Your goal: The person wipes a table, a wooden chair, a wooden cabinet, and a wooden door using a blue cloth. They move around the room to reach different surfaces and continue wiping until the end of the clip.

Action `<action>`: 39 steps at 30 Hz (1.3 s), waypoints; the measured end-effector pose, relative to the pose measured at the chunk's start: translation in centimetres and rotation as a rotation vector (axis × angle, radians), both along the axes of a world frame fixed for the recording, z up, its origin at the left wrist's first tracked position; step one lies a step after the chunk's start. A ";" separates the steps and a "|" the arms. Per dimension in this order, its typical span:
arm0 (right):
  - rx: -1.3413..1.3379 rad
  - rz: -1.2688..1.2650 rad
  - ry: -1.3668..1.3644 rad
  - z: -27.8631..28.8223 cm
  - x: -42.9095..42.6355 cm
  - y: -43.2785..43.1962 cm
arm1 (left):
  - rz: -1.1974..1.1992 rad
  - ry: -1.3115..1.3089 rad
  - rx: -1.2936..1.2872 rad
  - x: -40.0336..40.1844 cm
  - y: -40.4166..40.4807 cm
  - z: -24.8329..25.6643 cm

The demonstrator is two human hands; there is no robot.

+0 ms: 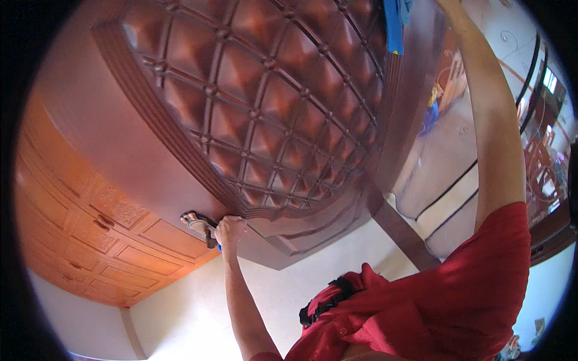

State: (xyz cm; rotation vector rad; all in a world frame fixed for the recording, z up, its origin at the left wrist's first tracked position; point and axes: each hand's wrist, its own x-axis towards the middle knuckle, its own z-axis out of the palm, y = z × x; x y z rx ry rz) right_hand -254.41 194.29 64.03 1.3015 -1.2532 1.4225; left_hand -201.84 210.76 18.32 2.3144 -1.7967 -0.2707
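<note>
A reddish-brown door [271,113] with a raised diamond pattern and ridged moulding fills the upper middle of the head view. Low on its left side is an ornate metal door handle [198,226]. My left hand [230,228] is closed at the handle's right end, and its fingers hide part of it; a small blue bit shows just below. My right arm reaches up along the right side, and my right hand [447,5] is mostly cut off by the top edge. To its left, a blue cloth [394,29] lies against the door's right moulding; whether my fingers touch it is hidden.
Orange-brown wooden cabinets [131,243] with carved panels stand on the left. Pale floor [198,298] shows below the door. At the right are a dark frame strip [402,230], a glossy pale surface with dark lines [451,189] and a dark ornate grille [544,180].
</note>
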 end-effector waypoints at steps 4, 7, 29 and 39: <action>-0.005 0.008 -0.041 -5.9 -2.8 -1.0 | 0.014 0.007 0.028 -0.4 -0.4 0.2; 0.026 0.041 -0.081 -11.6 -3.6 -1.9 | 0.006 0.014 0.015 -1.0 -0.1 1.1; 1.031 0.213 -0.859 -53.9 11.8 4.8 | 0.041 0.138 0.087 0.4 -0.2 0.1; 1.224 0.842 -1.970 -63.8 13.8 1.0 | 0.101 0.057 0.122 -2.0 0.6 2.1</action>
